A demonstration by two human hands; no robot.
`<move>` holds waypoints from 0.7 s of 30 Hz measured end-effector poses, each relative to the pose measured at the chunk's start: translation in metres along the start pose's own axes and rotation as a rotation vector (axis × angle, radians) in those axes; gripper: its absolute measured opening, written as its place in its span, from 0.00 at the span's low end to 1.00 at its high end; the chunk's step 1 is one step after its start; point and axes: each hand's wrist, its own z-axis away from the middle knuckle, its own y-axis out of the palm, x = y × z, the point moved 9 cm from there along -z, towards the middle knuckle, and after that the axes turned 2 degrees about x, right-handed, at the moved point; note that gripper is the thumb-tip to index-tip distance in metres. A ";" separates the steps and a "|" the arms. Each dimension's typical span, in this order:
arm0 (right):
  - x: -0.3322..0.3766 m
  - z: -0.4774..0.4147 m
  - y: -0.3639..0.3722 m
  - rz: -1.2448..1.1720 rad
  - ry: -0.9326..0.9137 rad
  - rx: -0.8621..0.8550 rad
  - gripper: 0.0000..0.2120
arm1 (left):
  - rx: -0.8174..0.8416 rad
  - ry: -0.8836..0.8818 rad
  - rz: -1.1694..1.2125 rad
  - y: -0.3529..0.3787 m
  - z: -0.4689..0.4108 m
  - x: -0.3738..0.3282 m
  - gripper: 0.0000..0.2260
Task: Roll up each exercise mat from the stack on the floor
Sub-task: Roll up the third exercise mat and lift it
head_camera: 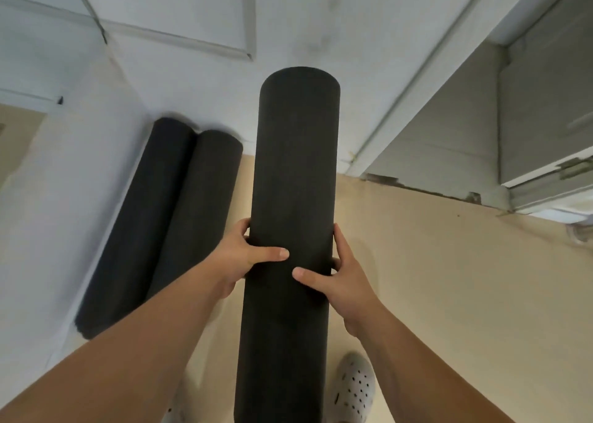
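As the rolled mat (296, 172) is gripped at mid-length, the left hand (244, 259) and right hand (345, 281) each curled about it with a thumb laid across its front, it is judged to be held upright over the middle of the floor (449, 278) so that it cannot unroll; its lower end is out of view. The wall-side roll (138, 223) and room-side roll (195, 204) are laid touching along the floor's left edge against the wall (64, 182), presumably to stop them rolling. Three rolls, two hands and one shoe (353, 387) are counted; no flat stack is seen.

Matt black foam rolled mat (293, 198)
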 end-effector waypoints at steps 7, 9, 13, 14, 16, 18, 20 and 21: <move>-0.110 -0.162 0.006 0.048 -0.020 -0.104 0.59 | 0.050 -0.035 -0.079 -0.015 -0.187 0.087 0.29; -0.136 -0.196 0.011 0.092 -0.044 -0.135 0.61 | 0.074 -0.040 -0.082 -0.021 -0.229 0.112 0.28; -0.171 -0.245 0.026 0.215 -0.039 -0.183 0.65 | 0.100 -0.043 -0.055 -0.035 -0.284 0.148 0.33; -0.178 -0.253 0.031 0.238 -0.030 -0.175 0.65 | 0.085 -0.046 -0.026 -0.041 -0.293 0.156 0.34; -0.188 -0.261 0.045 0.271 -0.014 -0.118 0.66 | 0.041 -0.057 0.023 -0.054 -0.304 0.170 0.30; -0.196 -0.260 0.059 0.289 -0.007 -0.070 0.64 | 0.011 -0.069 0.073 -0.066 -0.305 0.182 0.26; -0.199 -0.258 0.068 0.307 -0.013 -0.064 0.63 | -0.035 -0.056 0.100 -0.079 -0.303 0.188 0.31; -0.201 -0.260 0.068 0.297 -0.011 -0.068 0.63 | -0.068 -0.030 0.082 -0.085 -0.302 0.186 0.34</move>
